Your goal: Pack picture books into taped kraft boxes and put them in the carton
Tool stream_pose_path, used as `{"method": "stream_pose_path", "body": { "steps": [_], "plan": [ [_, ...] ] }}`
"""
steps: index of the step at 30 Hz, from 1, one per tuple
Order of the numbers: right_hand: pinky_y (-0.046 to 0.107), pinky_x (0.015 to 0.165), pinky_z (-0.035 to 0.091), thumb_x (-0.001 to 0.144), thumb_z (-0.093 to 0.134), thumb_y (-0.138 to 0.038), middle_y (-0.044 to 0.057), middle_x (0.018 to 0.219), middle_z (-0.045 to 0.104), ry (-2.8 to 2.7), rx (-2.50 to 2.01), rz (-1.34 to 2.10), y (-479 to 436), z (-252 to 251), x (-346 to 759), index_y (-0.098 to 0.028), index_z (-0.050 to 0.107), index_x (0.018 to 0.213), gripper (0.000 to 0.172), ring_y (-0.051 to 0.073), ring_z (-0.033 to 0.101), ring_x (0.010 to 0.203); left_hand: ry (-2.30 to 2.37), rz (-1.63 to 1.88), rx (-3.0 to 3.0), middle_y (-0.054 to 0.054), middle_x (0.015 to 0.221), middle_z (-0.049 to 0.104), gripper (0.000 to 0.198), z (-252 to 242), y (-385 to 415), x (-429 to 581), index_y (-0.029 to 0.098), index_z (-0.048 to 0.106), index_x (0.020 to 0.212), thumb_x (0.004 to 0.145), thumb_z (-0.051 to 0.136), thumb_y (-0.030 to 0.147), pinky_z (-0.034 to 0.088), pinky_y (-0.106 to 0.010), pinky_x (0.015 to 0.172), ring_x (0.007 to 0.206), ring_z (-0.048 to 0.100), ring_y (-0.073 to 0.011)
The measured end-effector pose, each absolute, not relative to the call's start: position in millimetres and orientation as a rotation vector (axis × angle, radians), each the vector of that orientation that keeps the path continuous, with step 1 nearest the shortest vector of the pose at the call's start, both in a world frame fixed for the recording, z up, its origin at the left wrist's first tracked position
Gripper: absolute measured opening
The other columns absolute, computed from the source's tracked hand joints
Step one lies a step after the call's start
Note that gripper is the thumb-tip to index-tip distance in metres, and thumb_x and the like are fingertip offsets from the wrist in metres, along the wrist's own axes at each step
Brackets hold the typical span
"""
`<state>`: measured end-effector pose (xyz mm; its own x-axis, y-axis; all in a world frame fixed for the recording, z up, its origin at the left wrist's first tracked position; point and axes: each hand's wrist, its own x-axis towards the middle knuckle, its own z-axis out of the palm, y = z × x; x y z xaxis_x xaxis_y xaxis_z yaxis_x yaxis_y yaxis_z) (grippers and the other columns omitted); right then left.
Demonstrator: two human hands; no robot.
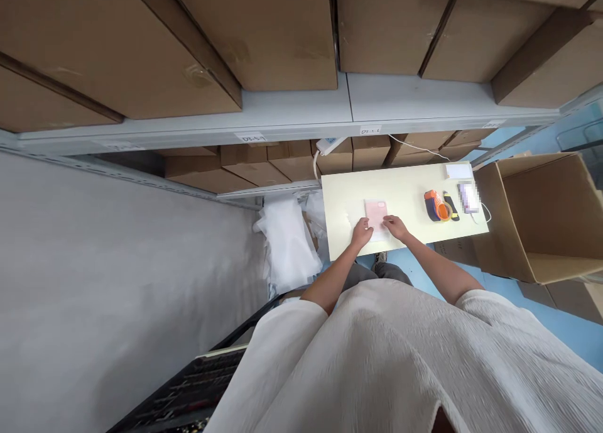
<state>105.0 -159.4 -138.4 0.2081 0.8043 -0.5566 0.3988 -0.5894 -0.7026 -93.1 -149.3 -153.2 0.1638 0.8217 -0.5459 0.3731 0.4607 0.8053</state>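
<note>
On the pale yellow table (400,185) lies a flat pink phone case (375,213), with what looks like a clear plastic sleeve showing at its lower end. My left hand (362,233) grips its lower left edge, thumb and fingers drawn together. At the right edge, my right hand (396,226) pinches the same piece between thumb and fingertips. An orange and dark blue tape dispenser (434,205) with a roll of tape stands to the right of my hands. Beside it is a black and yellow utility knife (451,206).
A phone-like device (468,197), blurred out, and a white box (458,171) lie at the table's right end. An open cardboard carton (506,225) stands to the right. Shelves with cardboard boxes (287,37) rise ahead. White plastic bags (289,244) are piled left of the table.
</note>
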Motion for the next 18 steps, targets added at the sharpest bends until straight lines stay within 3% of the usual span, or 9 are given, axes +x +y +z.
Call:
{"method": "stream_pose_path", "body": {
  "steps": [8,12,18],
  "plan": [
    [0.047,0.118,0.054,0.089,0.066,-0.035,0.013,0.138,0.074,-1.073,-2.085,1.140,-182,-124,147,-0.022,0.077,0.111,0.028,0.029,0.071,0.124,1.447,0.323,1.316,-0.014,0.141,0.071,0.039,-143,-138,-67,0.022,0.069,0.127,0.088,0.068,0.016,0.051,-0.043,0.119,0.137,0.067,-0.0292],
    [0.048,0.113,0.056,0.091,0.059,-0.033,0.015,0.132,0.075,-1.109,-2.083,0.941,-200,-108,210,-0.021,0.076,0.113,0.030,0.029,0.073,0.117,1.556,0.302,1.539,-0.016,0.149,0.065,0.044,-134,-132,-46,0.021,0.069,0.129,0.087,0.063,0.012,0.042,-0.045,0.128,0.150,0.056,-0.0317],
    [0.047,0.105,0.059,0.090,0.057,-0.025,0.016,0.126,0.076,-1.125,-2.313,0.744,-211,-91,329,-0.019,0.075,0.114,0.030,0.030,0.072,0.112,1.628,0.199,1.604,-0.016,0.159,0.059,0.044,-124,-133,-3,0.022,0.067,0.134,0.091,0.060,0.013,0.044,-0.049,0.126,0.149,0.056,-0.0346]
  ]
}}
